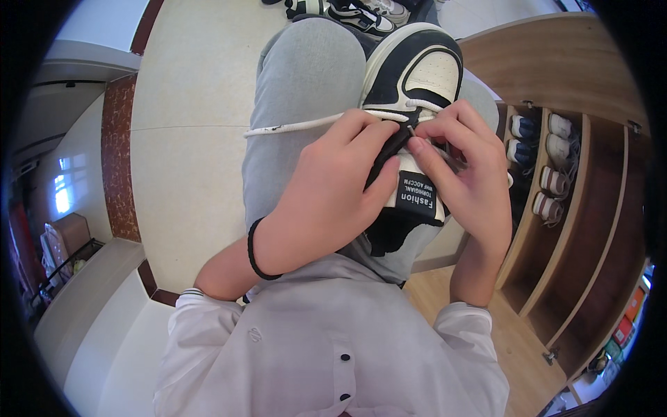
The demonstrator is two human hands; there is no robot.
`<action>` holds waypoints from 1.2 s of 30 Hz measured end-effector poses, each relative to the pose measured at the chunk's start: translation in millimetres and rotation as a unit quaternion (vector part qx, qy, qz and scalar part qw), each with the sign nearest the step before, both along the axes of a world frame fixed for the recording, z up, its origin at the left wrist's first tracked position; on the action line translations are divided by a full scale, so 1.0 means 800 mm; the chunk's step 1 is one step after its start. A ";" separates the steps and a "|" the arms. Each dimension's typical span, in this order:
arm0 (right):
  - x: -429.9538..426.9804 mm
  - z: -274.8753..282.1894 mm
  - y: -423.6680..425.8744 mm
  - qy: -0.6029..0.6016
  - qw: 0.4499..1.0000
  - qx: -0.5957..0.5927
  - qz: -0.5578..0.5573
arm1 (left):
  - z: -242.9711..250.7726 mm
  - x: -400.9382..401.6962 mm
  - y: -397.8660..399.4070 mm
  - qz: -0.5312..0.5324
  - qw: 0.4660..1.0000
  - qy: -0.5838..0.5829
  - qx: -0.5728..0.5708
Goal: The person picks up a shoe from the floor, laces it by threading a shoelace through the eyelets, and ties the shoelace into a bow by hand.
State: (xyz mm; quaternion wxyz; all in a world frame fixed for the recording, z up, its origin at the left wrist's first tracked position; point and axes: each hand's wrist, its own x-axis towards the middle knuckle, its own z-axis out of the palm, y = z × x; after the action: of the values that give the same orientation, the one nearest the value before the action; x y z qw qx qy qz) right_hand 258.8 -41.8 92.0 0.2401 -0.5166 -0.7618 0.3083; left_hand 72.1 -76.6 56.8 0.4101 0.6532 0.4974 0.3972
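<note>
A black and cream sneaker rests on my lap, its toe pointing away from me and its labelled tongue towards me. Its white shoelace passes through the front eyelets, and one length trails left across my grey-trousered knee. My left hand grips the shoe's dark eyelet edge beside the tongue, fingers bent. My right hand pinches the lace's tip between thumb and forefinger, close to an eyelet near my left fingertips. More lace runs beneath the right fingers, partly hidden.
An open wooden shoe cabinet stands at the right, with several shoes on its shelves and its door swung out beyond. More sneakers lie on the tiled floor past my knees.
</note>
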 end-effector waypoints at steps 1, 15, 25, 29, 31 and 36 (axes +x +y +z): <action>0.000 0.001 0.000 0.001 1.000 -0.001 0.000 | 0.000 -0.001 -0.001 -0.004 1.000 -0.002 -0.009; -0.015 0.011 0.003 -0.124 0.990 0.037 0.062 | -0.010 -0.001 0.000 0.011 0.996 -0.086 -0.009; -0.018 0.001 -0.012 -0.105 0.991 0.079 0.009 | -0.017 -0.005 0.009 -0.004 0.993 -0.065 0.099; -0.019 -0.001 -0.009 -0.085 0.994 0.070 0.000 | -0.012 -0.007 0.020 0.027 0.998 -0.061 0.012; -0.017 -0.003 -0.010 -0.078 0.994 0.080 -0.001 | -0.015 -0.011 0.028 0.002 0.999 -0.039 0.023; -0.006 -0.009 -0.013 -0.041 0.994 0.100 -0.023 | -0.012 -0.007 0.024 0.023 0.999 -0.013 0.029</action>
State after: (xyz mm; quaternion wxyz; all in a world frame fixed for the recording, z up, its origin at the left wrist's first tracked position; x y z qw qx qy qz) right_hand 254.0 -51.9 84.7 0.2660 -0.5195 -0.7862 0.2032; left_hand 66.3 -57.7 46.9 0.3876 0.6481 0.4953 0.4294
